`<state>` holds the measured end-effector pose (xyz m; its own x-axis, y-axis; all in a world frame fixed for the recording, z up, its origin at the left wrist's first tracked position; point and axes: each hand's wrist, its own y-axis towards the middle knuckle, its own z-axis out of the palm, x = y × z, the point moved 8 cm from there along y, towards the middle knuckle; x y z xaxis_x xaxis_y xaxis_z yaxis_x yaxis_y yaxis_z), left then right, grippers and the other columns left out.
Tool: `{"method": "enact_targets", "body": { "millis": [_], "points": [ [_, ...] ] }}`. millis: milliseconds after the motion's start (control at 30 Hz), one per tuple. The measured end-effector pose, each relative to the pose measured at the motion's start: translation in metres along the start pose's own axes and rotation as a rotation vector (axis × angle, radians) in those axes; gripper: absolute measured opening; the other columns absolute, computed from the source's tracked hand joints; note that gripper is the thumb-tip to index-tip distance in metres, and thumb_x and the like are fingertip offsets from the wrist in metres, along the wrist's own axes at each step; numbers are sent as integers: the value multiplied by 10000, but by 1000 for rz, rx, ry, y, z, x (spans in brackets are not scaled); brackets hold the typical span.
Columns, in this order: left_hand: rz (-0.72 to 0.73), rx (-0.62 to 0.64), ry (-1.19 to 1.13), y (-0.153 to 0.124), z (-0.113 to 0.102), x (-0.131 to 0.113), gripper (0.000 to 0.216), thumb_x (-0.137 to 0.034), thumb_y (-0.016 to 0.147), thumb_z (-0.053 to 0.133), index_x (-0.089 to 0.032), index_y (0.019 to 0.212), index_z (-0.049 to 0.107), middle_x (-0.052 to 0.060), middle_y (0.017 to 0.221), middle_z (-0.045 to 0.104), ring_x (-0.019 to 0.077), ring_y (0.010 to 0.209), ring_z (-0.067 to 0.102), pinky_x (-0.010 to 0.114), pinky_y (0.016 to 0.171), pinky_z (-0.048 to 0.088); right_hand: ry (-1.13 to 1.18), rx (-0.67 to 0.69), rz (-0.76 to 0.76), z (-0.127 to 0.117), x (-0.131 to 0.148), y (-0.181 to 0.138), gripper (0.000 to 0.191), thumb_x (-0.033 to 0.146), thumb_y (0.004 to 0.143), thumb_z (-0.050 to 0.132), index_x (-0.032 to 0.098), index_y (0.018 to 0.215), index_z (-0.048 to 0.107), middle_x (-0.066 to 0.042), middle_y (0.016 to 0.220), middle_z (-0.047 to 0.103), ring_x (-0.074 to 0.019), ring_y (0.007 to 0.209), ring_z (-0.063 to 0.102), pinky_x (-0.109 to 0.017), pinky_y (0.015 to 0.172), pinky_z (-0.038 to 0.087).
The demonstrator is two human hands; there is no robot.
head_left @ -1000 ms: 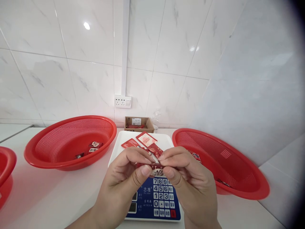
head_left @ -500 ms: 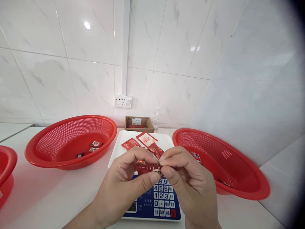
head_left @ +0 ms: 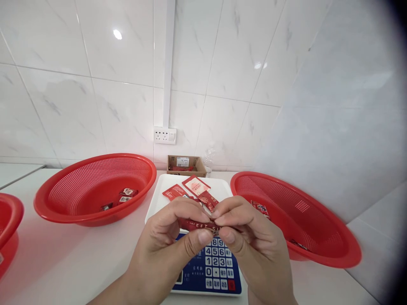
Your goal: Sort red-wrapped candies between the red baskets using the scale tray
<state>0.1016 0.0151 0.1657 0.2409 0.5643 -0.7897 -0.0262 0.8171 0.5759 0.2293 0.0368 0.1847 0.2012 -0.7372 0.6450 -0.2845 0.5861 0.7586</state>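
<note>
a person's left hand (head_left: 167, 250) and right hand (head_left: 260, 250) pinch a small red packet (head_left: 197, 225) over the near part of a digital scale (head_left: 194, 287), the grip of each narrow, thumb against fingertips on the wrapper. the step in hand appears to be working the packet's edge between the fingers; the next move would seem to call for a steady pinch from both sides, lest the wrapper slip. on the scale's white platform (head_left: 160, 199) lie flat red sachets (head_left: 175, 192). the scale stands on a white table (head_left: 79, 258), with one red basket (head_left: 57, 217) to its left and another basket (head_left: 343, 262) to its right, wrapped packets (head_left: 128, 192) inside both; a third basket (head_left: 13, 207) is cut off farther left. beyond the scale sits a cardboard box (head_left: 187, 173), below a socket (head_left: 165, 135) on a marbled tile wall (head_left: 121, 106).
</note>
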Motion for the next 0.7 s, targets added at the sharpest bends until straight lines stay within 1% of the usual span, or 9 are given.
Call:
{"method": "enact_targets", "body": {
  "millis": [267, 500, 600, 700],
  "points": [
    [56, 5, 39, 1, 2, -5, 116, -227, 863, 659, -328, 900, 703, -35, 888, 647, 105, 847, 599, 216, 781, 528, -13, 80, 33, 3, -3, -1, 161, 173, 855, 659, 301, 947, 630, 24, 925, 612, -105, 825, 578, -209, 703, 504],
    [87, 2, 70, 1, 2, -7, 124, -212, 860, 661, -317, 903, 712, -25, 885, 654, 97, 836, 603, 172, 720, 518, -42, 95, -43, 3, 3, 0, 202, 115, 859, 630, 297, 945, 628, 20, 934, 612, -111, 846, 577, -223, 703, 499],
    [82, -7, 67, 0, 0, -8, 113, -207, 847, 674, -305, 889, 712, -18, 877, 653, 107, 821, 606, 194, 725, 526, -32, 94, -8, 3, 1, 0, 187, 132, 859, 633, 297, 947, 624, 19, 935, 612, -113, 829, 581, -232, 712, 505],
    [46, -23, 58, 0, -1, -6, 112, -191, 831, 689, -293, 871, 710, -13, 867, 650, 125, 823, 608, 238, 764, 533, -27, 77, 44, 3, -2, 0, 169, 165, 856, 643, 297, 960, 631, 5, 915, 614, -134, 858, 584, -242, 715, 514]
  ]
}}
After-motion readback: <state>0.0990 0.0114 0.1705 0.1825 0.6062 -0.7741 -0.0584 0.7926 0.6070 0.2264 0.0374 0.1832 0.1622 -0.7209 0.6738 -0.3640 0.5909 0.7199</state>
